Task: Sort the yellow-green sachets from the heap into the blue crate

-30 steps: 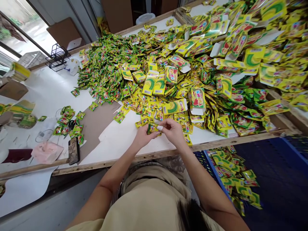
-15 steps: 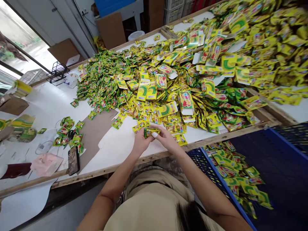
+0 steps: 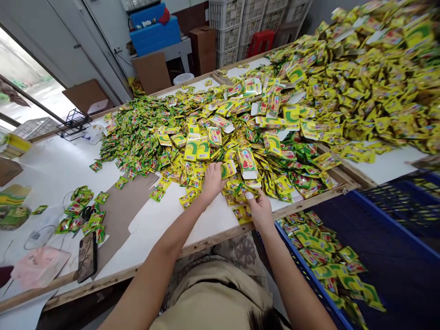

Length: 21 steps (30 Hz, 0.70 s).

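Observation:
My left hand [image 3: 212, 182] reaches to the near edge of the heap, its fingers closed on the left end of a small yellow cardboard box [image 3: 228, 169]. Closer to the table edge, my right hand [image 3: 261, 210] pinches a few green and yellow sachets [image 3: 243, 193] between thumb and fingers. Just beyond, a box with a red fruit print [image 3: 246, 161] lies open-ended on the pile. Two yellow boxes with barcodes [image 3: 197, 149] rest left of it. Loose yellow sachets [image 3: 242, 213] lie under and beside my right hand.
Green sachets [image 3: 137, 133] heap to the left, yellow ones [image 3: 371, 96] to the right. A wooden rim [image 3: 202, 245] edges the table. Below right stands a blue crate [image 3: 385, 256] holding sachets. A phone [image 3: 87, 256], scissors [image 3: 86, 213] and pink bag [image 3: 41, 266] lie left.
My hands, together around sachets before, have parted. The left has moved up onto the yellow box; the right keeps the sachets, farther right. The view has shifted right.

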Available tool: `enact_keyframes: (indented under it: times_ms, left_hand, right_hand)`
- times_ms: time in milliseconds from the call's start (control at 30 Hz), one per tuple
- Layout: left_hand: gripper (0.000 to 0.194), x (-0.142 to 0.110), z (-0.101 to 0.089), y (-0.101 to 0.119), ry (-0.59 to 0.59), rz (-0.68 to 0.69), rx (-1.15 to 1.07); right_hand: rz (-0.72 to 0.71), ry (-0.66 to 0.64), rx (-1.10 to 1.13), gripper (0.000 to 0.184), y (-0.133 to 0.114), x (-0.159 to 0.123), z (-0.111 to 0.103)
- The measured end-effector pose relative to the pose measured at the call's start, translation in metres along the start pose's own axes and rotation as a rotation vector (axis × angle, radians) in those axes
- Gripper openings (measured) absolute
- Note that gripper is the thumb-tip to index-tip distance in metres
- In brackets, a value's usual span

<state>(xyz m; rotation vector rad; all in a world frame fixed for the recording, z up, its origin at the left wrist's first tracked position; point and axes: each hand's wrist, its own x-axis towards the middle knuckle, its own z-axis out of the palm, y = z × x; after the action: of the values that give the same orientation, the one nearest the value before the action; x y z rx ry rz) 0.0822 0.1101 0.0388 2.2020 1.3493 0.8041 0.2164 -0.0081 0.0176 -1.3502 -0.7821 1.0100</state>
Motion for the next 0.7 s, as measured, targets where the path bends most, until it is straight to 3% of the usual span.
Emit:
enact_keyframes:
  times_ms: [133,233,400,567,700]
  left_hand:
    - [0.048,-0.021,-0.015,-0.009,-0.03,0.0,-0.315]
    - [0.037,-0.064,-0.032,-0.018,-0.132,-0.184,-0.502]
    - [0.045,-0.122,-0.034,-0.029,-0.212,-0.429,-0.733]
    - [0.046,-0.136,-0.033,-0.03,-0.174,-0.395,-0.83]
    - [0.039,-0.142,-0.032,-0.032,-0.217,-0.379,-0.777]
  right_hand:
    - [-0.028,0.05,-0.003,0.034,-0.007,-0.001,-0.009]
    - [-0.121,0.003,-0.087,0.03,-0.019,0.0,-0.006]
    - [-0.344,-0.205,-0.318,0.022,-0.039,0.001,0.026]
    - [-0.518,-0.497,-0.681,0.022,-0.039,0.003,0.048]
    - [-0.519,-0.688,-1.006,0.025,-0.045,0.005,0.047]
